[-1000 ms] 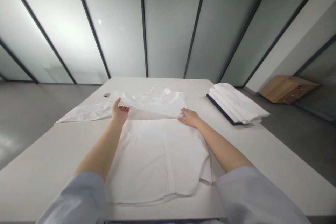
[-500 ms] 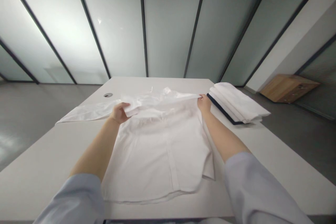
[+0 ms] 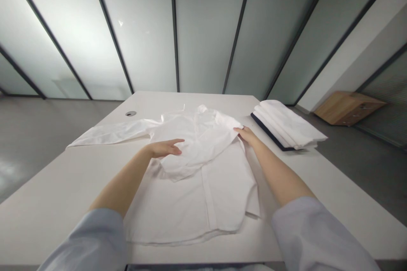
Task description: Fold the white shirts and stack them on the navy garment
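Observation:
A white long-sleeved shirt (image 3: 181, 207) lies spread on the table, its collar at the far side and its button strip facing up. One sleeve stretches out to the left, while the other lies slantwise across the chest. My left hand (image 3: 163, 148) is over the crossing sleeve's lower part, thumb and fingers apart, holding nothing. At the shirt's right shoulder, my right hand (image 3: 247, 134) pinches the folded edge of the sleeve; its thumb is partly hidden.
A stack of folded white clothes (image 3: 289, 123) with a dark layer beneath stands on the table's right side. A round cable-hole cover (image 3: 130, 113) is set in the white table (image 3: 79, 190). Beyond are frosted glass panels and a wooden cabinet (image 3: 349, 107).
The sleeve that was stretched between both hands now lies across the shirt's chest. My left hand has moved right and let go; my right hand has come slightly nearer.

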Action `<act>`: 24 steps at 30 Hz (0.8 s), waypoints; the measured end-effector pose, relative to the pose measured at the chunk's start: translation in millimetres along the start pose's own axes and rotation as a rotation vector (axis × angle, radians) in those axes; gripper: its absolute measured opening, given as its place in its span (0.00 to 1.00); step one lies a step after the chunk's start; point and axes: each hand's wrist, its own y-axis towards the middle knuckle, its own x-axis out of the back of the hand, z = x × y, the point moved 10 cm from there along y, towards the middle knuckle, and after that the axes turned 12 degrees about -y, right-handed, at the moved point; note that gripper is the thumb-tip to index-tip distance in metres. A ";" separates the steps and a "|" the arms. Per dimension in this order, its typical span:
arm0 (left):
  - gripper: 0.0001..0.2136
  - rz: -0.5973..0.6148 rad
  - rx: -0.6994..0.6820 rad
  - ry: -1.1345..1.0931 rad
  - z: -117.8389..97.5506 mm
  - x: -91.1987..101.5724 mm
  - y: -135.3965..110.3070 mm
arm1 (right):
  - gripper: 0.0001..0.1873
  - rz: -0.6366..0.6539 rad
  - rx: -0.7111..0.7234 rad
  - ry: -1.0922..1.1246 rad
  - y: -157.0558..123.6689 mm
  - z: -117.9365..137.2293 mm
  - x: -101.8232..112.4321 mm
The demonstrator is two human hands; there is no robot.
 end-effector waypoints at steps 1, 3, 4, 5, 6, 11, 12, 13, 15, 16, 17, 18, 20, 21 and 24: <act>0.41 0.009 -0.044 0.006 -5.6 -7.7 2.8 | 0.13 -0.013 0.006 -0.025 -1.9 2.5 -1.1; 0.40 0.037 -0.115 -0.025 -16.0 -19.6 7.2 | 0.15 -0.057 0.044 -0.075 -4.4 9.7 0.8; 0.36 0.047 -0.142 -0.056 -20.4 -22.2 8.6 | 0.16 -0.094 0.055 -0.096 -5.2 12.1 4.3; 0.30 0.045 -0.170 -0.098 -24.7 -21.5 9.2 | 0.16 -0.137 0.057 -0.105 -5.6 13.3 9.1; 0.24 0.034 -0.199 -0.147 -28.4 -17.8 9.0 | 0.17 -0.181 0.053 -0.098 -6.0 13.4 14.6; 0.11 -0.025 -0.263 -0.312 -30.2 14.1 -2.9 | 0.21 -0.129 -0.033 0.045 -5.2 -0.3 15.0; 0.11 -0.035 -0.241 -0.304 -26.1 19.2 -5.8 | 0.21 -0.086 -0.021 0.028 -6.1 -0.8 11.1; 0.11 -0.050 -0.210 -0.292 -20.7 23.9 -8.5 | 0.21 -0.046 0.010 -0.020 -7.8 0.7 7.0; 0.10 -0.082 -0.144 -0.286 -10.0 32.3 -13.7 | 0.21 0.028 0.110 -0.202 -14.3 7.6 -2.7; 0.11 -0.098 -0.121 -0.297 -5.8 36.1 -16.0 | 0.23 0.046 0.151 -0.334 -18.6 10.7 -7.0; 0.15 -0.115 -0.109 -0.316 -3.0 39.9 -17.9 | 0.24 0.045 0.174 -0.482 -23.0 12.9 -9.7; 0.19 -0.137 -0.112 -0.342 -1.7 44.2 -19.3 | 0.25 0.023 0.175 -0.636 -27.0 14.4 -10.1; 0.27 -0.188 -0.145 -0.381 -2.5 52.7 -19.9 | 0.22 -0.045 0.131 -0.903 -34.0 17.4 -5.5; 0.28 -0.224 -0.171 -0.391 -3.8 57.5 -19.1 | 0.19 -0.061 0.101 -0.988 -37.1 18.7 -3.1; 0.25 -0.375 -0.264 -0.343 -9.0 71.6 -13.1 | 0.16 0.038 0.039 -1.037 -44.9 17.1 -3.0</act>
